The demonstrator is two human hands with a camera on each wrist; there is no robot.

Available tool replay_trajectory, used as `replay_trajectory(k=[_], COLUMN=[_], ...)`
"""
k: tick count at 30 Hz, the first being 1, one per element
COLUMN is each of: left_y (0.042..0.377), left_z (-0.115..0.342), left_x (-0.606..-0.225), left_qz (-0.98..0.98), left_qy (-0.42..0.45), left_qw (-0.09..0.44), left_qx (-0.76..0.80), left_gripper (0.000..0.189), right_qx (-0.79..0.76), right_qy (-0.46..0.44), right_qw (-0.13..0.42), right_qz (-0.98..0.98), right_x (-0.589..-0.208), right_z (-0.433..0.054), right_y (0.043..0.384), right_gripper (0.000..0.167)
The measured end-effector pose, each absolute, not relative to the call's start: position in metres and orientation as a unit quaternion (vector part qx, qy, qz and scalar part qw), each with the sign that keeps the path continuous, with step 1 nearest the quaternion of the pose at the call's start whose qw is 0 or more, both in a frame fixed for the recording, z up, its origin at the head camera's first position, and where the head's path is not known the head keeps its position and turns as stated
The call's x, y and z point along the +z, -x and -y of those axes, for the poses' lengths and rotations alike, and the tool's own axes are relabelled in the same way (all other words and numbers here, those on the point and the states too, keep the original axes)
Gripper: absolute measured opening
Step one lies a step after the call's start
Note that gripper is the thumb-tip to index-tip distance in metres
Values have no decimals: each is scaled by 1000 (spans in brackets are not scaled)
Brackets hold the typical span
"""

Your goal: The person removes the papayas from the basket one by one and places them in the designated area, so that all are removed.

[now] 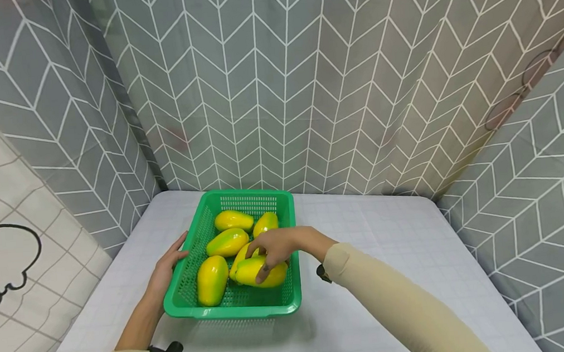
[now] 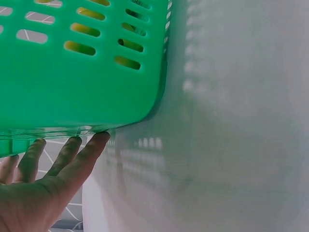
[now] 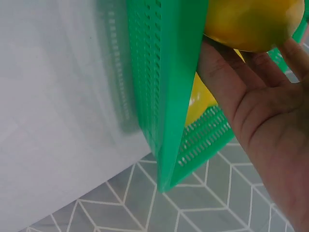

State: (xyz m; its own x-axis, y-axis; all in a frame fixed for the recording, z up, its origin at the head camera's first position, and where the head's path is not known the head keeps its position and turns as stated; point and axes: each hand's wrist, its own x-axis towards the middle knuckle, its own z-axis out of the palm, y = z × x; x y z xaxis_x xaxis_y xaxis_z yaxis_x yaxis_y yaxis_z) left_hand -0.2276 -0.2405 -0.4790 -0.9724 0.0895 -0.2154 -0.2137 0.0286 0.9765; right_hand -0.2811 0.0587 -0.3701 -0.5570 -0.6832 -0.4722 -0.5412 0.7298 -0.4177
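Note:
A green plastic basket (image 1: pixel 233 312) holds several yellow papayas with greenish patches. Inside its near right part, my right hand (image 1: pixel 278 246) grips a papaya (image 1: pixel 262 274), thumb on the near side and fingers over the far side. In the right wrist view, fingers (image 3: pixel 227 79) curve around that papaya (image 3: pixel 256 24), close to the basket's side rim (image 3: pixel 181 72). Another papaya (image 1: pixel 241 256) lies partly hidden beneath this hand. At the basket's left side is my left hand (image 1: pixel 163 271); the left wrist view has its straight fingers (image 2: pixel 84 157) against the basket's outer wall (image 2: pixel 72 96).
Further papayas lie in the basket: a large upright-lying one (image 1: pixel 213 281) at the near left, others (image 1: pixel 233 220) toward the far end. A white-clothed table (image 1: pixel 380 257) carries the basket. Grey patterned curtains (image 1: pixel 274 87) hang behind and at the sides.

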Motion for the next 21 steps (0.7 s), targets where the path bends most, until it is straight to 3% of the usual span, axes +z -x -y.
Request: replay_trajectory(k=[21], left_y=[228], left_z=[238], left_x=[-478], left_qz=[-714], left_qy=[61], left_qw=[115], left_qx=[688], left_gripper=[62], right_qx=[-223], right_qy=[295], right_qw=[288], right_qz=[-883], right_x=[-334], right_z=[-101], right_y=[303], right_gripper=[73])
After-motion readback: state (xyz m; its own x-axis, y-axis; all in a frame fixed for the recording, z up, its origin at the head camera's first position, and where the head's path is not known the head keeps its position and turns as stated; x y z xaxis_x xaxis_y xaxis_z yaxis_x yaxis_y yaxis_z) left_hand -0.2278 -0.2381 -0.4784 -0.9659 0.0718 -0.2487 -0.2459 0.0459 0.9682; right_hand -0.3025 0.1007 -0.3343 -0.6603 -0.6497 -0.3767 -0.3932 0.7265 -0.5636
